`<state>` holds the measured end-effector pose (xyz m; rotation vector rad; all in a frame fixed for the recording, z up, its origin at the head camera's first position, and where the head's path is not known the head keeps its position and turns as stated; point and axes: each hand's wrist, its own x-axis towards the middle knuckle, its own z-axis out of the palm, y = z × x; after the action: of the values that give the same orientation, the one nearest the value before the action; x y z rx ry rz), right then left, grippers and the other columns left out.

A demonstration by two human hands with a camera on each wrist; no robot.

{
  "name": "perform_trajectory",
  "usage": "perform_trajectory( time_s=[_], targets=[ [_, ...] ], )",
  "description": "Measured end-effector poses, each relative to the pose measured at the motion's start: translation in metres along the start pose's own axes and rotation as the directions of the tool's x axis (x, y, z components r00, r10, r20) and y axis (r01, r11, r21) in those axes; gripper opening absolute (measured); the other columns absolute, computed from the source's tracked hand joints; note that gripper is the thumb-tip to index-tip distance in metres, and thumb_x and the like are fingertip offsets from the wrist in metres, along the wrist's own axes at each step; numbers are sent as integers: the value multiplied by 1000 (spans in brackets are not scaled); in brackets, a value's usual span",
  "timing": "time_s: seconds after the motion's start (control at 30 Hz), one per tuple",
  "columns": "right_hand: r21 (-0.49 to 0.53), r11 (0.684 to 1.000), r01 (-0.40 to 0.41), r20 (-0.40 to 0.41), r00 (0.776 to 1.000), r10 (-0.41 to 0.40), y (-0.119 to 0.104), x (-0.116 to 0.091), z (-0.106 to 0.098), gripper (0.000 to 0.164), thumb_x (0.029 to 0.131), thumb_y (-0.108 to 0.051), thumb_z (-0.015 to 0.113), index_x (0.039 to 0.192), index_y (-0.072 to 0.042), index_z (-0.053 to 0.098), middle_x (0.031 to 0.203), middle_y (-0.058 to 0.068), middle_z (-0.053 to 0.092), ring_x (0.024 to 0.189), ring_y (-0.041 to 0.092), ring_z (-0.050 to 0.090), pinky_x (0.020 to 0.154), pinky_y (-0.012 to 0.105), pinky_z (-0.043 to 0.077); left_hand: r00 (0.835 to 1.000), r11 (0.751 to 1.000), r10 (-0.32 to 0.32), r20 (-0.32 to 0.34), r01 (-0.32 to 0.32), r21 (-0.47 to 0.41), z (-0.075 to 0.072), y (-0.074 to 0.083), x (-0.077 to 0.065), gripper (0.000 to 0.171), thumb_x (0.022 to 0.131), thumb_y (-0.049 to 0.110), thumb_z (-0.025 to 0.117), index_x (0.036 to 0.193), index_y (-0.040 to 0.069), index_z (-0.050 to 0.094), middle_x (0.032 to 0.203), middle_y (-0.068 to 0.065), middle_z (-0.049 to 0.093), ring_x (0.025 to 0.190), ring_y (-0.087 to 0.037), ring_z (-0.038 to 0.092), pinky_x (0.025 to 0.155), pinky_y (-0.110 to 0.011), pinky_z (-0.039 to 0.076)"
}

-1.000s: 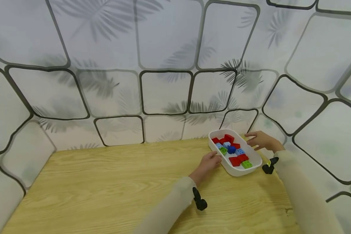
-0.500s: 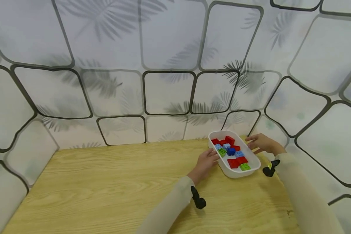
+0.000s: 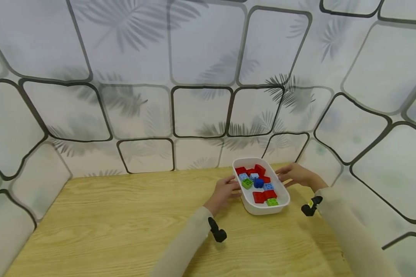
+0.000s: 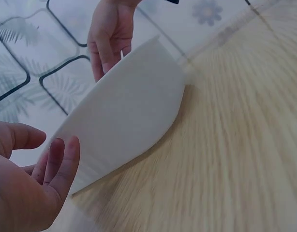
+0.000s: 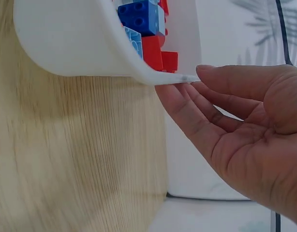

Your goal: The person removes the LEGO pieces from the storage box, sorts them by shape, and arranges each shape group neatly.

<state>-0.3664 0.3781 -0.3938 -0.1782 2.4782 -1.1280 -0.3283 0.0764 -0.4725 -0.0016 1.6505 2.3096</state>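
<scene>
White tray [image 3: 260, 210] of bricks [image 3: 258, 183] is pinched by right hand [image 3: 299, 176]; left hand [image 3: 222, 195]: grip unclear. Positioning judged in hand; level guidance needed.

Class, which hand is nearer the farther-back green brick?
Left. The left hand is beside that green brick, just outside the white tray; the right hand is at the tray's opposite side.

White tray [image 3: 263, 210], red bricks [image 3: 259, 197], lime-green bricks [image 3: 272, 202], light-blue bricks [image 3: 268, 186], dark-blue brick [image 3: 258, 183], yellow wood-grain table [image 3: 124, 219], pale wall [image 3: 202, 115] with black outlines and grey fronds, cream sleeves [image 3: 185, 240]
</scene>
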Motion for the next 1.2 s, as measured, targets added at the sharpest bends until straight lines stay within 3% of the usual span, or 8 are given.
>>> perform_trajectory(
  time_s=[0.27, 0.5, 0.77, 0.97, 1.2],
  targets=[
    [65, 995, 76, 0, 997, -76, -22, 12, 36, 46, 98, -5, 62, 139, 14, 52, 133, 28, 63, 106, 22, 67, 90, 44, 62, 1000, 998, 15, -4, -15, 53, -46, 15, -10, 54, 96, -1, 62, 148, -3, 48, 121, -22, 63, 101, -25, 68, 85, -36, 63],
    [162, 979, 126, -8, 992, -126, -40, 22, 67, 48, 95, -2, 67, 137, 16, 52, 115, 21, 71, 94, 15, 70, 87, 42, 63, 1000, 995, -7, -14, 9, 99, -85, 33, -24, 50, 97, 1, 63, 146, -2, 50, 111, -13, 60, 105, -27, 68, 86, -36, 63],
    [265, 948, 176, -19, 984, -177, -65, 37, 114, 48, 93, -1, 69, 136, 15, 54, 110, 20, 71, 89, 15, 71, 83, 39, 64, 1000, 983, -28, 11, 26, 180, -143, 49, -41, 50, 100, 3, 59, 148, -4, 45, 132, -27, 55, 111, -30, 66, 87, -35, 62],
    [323, 931, 167, -35, 986, -165, -83, 49, 148, 48, 92, -2, 71, 136, 11, 57, 112, 20, 70, 89, 17, 72, 83, 40, 64, 999, 959, -42, 20, 34, 280, -182, 64, -58, 52, 101, 7, 58, 149, -3, 40, 134, -25, 53, 110, -26, 65, 93, -38, 60],
    [367, 905, 213, -26, 975, -219, -103, 60, 182, 46, 91, -2, 72, 134, 11, 59, 105, 14, 72, 86, 18, 72, 82, 39, 64, 998, 937, -39, 53, 19, 349, -223, 76, -75, 52, 103, 8, 58, 149, -5, 36, 137, -25, 51, 109, -22, 63, 97, -38, 59]
  ],
)
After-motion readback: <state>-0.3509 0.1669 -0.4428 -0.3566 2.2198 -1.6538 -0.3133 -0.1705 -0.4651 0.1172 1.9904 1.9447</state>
